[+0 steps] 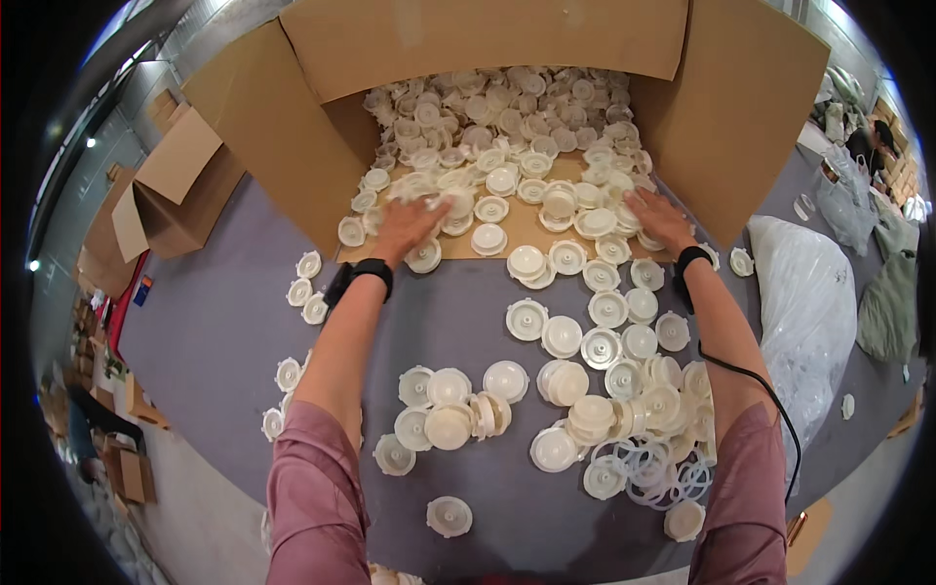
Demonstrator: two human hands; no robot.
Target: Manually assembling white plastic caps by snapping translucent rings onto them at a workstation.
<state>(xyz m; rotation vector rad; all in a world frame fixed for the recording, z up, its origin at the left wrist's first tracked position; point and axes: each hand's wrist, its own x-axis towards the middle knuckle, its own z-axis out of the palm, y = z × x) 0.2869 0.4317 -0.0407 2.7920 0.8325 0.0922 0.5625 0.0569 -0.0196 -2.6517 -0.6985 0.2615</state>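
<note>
A large cardboard box (487, 39) lies on its side at the far end of a grey table (214, 322), its near flap (492, 244) flat on the tabletop and a heap of white plastic caps (507, 127) filling its mouth. A clear plastic bag (804, 292) lies at the right; a smaller empty carton (166, 195) stands at the far left. Loose caps (585, 341) are scattered across the near table, with thin white rings (653, 468) at the near right. The left hand (405, 226) lies palm-down with fingers spread on caps at the heap's left edge; the right hand (658, 216) lies likewise, open and flat, on caps at the right edge. Neither pinches anything. Risk, as a judgement: caps near the left table edge (288, 375) could roll off if pushed, and flat hands sweeping a loose heap may send pieces wide or under the flap.
</note>
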